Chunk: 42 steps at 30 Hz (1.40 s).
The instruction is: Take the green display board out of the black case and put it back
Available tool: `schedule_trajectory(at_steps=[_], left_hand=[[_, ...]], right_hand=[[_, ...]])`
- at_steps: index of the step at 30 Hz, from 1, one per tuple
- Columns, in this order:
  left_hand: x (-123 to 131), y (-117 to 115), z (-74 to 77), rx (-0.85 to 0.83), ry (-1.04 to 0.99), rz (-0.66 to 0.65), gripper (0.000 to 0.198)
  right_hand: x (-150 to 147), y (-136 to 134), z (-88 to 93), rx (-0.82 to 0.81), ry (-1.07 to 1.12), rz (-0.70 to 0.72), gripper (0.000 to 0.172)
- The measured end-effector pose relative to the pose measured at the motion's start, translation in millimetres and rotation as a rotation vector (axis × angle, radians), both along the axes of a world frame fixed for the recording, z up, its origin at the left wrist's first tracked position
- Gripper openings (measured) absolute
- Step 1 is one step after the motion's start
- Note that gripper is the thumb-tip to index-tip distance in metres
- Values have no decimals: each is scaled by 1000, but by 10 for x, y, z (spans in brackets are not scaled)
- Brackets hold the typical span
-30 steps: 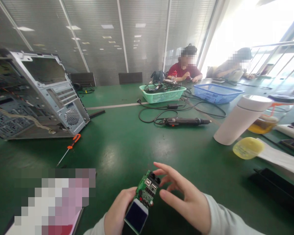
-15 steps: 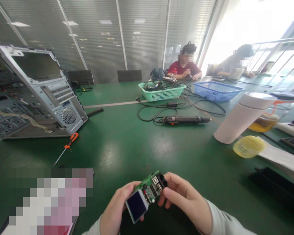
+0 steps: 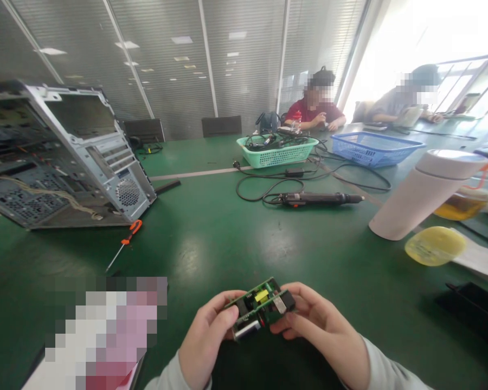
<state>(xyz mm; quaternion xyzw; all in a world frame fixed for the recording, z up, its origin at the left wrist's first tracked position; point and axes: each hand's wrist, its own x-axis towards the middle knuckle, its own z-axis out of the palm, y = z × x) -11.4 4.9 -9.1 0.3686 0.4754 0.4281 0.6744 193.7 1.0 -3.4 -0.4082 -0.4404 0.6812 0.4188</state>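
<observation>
Gripping a small green circuit board (image 3: 260,303) in both hands, you hold it low over the near edge of the green table (image 3: 211,254), just above the dark area in front of you. Your left hand (image 3: 207,338) curls around the board's left end, and your right hand (image 3: 321,330) closes on its right end, with the fingers of both bent in firm contact and no wide gap showing. A yellow component (image 3: 262,296) sits on the board's upward face, a black connector (image 3: 285,301) is at its right end, and a small screen (image 3: 246,329) sits edge-on at its near side.

Up the table to your left, an open PC case (image 3: 89,157) lies tilted, with an orange-handled screwdriver (image 3: 126,244) just beside it. Straight ahead, an electric screwdriver (image 3: 317,199) lies among black cables (image 3: 268,187), below a green basket (image 3: 276,154) and a blue basket (image 3: 374,151). To your right stand a white flask (image 3: 427,195) and a yellow disc (image 3: 435,246). A blurred object (image 3: 101,336) sits near your left hand. Two co-workers (image 3: 315,103) sit at the far end.
</observation>
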Motion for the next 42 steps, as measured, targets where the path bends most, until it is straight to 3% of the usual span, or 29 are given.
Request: schedule_trajectory(at_steps=[8, 14, 18, 21, 24, 30, 36, 42], left_hand=[[45, 2, 214, -15, 100, 43, 62], [-4, 6, 143, 85, 59, -25, 48], [18, 4, 134, 105, 16, -40, 49], [28, -23, 154, 144, 54, -65, 48], [8, -70, 175, 263, 192, -90, 41], [2, -163, 224, 431, 465, -11, 36], [32, -199, 254, 442, 521, 32, 33], [18, -224, 188, 484, 506, -17, 37]], right_hand=[[-41, -27, -86, 40, 51, -95, 52], [-44, -70, -33, 70, 73, -74, 51], [-57, -72, 39, 59, 80, -100, 50], [-52, -68, -6, 98, 95, -91, 53], [-8, -58, -69, 180, 4, -39, 57], [53, -50, 48, 313, -217, 79, 34], [6, -129, 126, 220, -240, 115, 40], [14, -187, 68, 294, -434, 22, 58]])
